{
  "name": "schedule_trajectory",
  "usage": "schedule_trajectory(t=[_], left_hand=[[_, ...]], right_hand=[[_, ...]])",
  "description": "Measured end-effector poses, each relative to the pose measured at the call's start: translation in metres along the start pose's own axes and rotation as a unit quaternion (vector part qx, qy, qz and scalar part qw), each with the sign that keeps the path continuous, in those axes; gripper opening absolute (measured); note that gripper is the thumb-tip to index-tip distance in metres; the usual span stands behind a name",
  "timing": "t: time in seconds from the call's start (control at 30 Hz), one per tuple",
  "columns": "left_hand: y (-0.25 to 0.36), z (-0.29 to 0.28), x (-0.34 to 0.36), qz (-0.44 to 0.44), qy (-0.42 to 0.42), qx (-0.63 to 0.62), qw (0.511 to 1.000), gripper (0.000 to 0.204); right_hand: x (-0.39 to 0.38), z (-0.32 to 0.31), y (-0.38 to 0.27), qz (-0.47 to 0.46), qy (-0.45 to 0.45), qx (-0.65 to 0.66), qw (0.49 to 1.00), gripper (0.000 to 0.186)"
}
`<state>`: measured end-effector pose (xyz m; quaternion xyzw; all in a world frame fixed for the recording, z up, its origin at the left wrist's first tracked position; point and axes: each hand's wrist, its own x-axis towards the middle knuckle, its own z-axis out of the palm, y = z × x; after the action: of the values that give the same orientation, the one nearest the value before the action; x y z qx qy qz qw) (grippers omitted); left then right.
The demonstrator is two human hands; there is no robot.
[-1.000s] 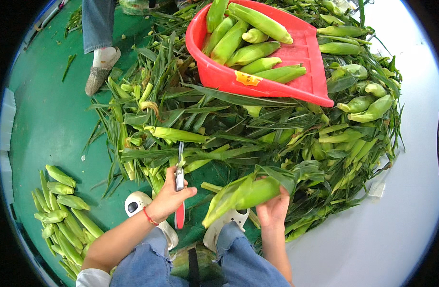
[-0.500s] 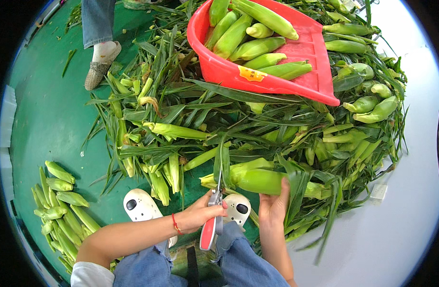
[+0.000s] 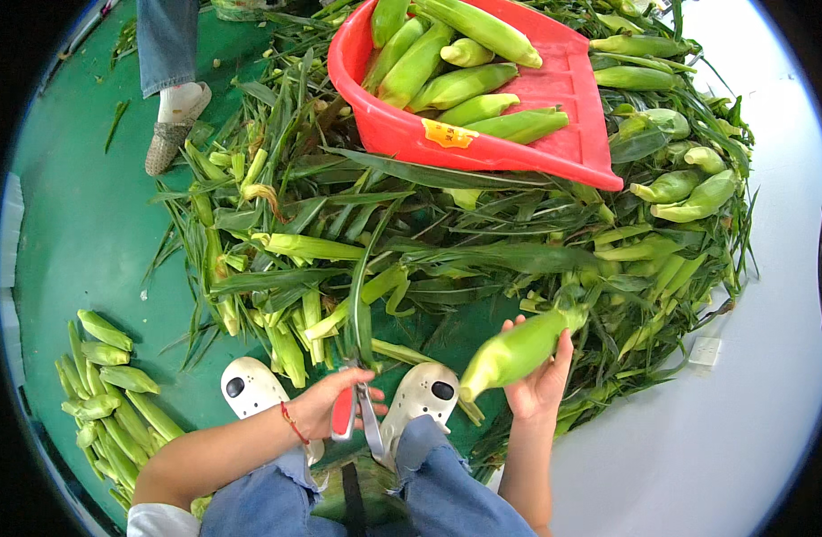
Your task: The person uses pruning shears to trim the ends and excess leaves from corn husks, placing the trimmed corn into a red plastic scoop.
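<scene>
My hands are apart, both full. Left hand is wrapped round the shears, handles spread, near my shoes; a long leaf runs down to them, can't tell if the blades touch it. Right hand cups the ear, just right of the shoes, tilted, pale butt end toward near left, husk still on. Change: half a second ago the shears were up by the ear's stalk end and long leaves trailed off it; now shears and ear are well apart and the ear shows smooth, no long stalk. I'd judge the trimming on this one mostly done. Leaf pile lies beyond my hands, red scoop with more ears on its far side, heap of green pieces near left.
</scene>
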<state>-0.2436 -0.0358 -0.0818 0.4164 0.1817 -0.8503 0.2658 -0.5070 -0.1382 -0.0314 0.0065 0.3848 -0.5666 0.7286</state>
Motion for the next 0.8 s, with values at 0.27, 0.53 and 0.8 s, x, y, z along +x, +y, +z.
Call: schedule_trajectory(t=[0.27,0.53,0.8], left_hand=[[0.009,0.033,-0.022,0.078,-0.236,0.468,0.848,0.05],[0.047,0.093,0.0,0.44,-0.003,0.592,0.675,0.07],[0.086,0.017,-0.001,0.414,0.119,0.578,0.693,0.063]], right_hand=[[0.001,0.003,0.002,-0.003,-0.054,-0.294,0.954,0.045],[0.008,0.04,0.047,-0.081,-0.117,-0.528,0.837,0.037],[0.0,0.026,0.006,-0.03,-0.162,-0.636,0.754,0.05]])
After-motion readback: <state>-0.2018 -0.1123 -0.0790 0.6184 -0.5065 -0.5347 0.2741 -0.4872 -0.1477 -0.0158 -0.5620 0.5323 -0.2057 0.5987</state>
